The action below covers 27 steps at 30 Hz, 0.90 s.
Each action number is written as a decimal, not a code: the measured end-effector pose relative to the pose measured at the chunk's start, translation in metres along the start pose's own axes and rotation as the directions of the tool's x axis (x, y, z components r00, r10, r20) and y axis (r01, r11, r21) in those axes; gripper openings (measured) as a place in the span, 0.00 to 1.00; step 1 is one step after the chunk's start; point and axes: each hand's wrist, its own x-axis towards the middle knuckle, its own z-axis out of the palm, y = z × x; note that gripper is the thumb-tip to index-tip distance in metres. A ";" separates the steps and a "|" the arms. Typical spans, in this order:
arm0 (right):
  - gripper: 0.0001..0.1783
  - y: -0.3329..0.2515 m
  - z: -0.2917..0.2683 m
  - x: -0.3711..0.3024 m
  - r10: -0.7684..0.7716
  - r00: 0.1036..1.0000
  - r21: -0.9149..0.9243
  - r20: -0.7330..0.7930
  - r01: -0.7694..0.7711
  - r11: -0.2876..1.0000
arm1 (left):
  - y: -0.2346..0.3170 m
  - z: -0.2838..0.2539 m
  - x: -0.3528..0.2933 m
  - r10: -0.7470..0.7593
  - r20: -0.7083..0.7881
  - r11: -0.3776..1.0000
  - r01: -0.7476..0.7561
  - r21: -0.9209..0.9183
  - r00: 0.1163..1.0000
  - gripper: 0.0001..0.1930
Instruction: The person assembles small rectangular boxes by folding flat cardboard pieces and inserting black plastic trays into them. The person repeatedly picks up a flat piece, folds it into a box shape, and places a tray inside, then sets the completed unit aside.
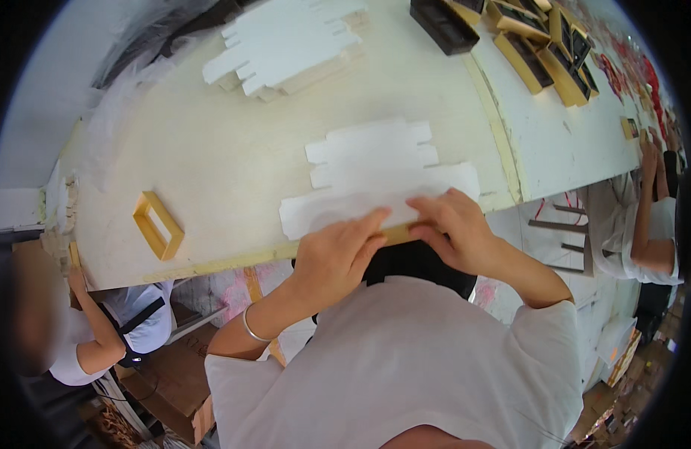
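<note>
A flat white die-cut cardboard blank (375, 183) lies on the pale worktable (233, 161), close to its near edge. My left hand (338, 254) presses its fingertips on the blank's near edge, fingers together and flat. My right hand (454, 224) pinches the same near edge just to the right, with a thin gold-coloured strip (400, 234) showing under the fingers at the table's edge. A bracelet is on my left wrist.
A small gold rectangular frame (157, 224) stands at the near left of the table. A stack of white blanks (286, 45) lies at the back. Several black and gold box trays (536, 41) sit at the far right. Other people work at the left (99, 337) and right (645, 224).
</note>
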 end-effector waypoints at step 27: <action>0.26 -0.021 0.004 0.010 0.017 0.984 0.432 0.177 -0.093 0.897 | -0.014 -0.017 0.023 -0.093 -0.028 0.985 0.096 0.140 0.995 0.13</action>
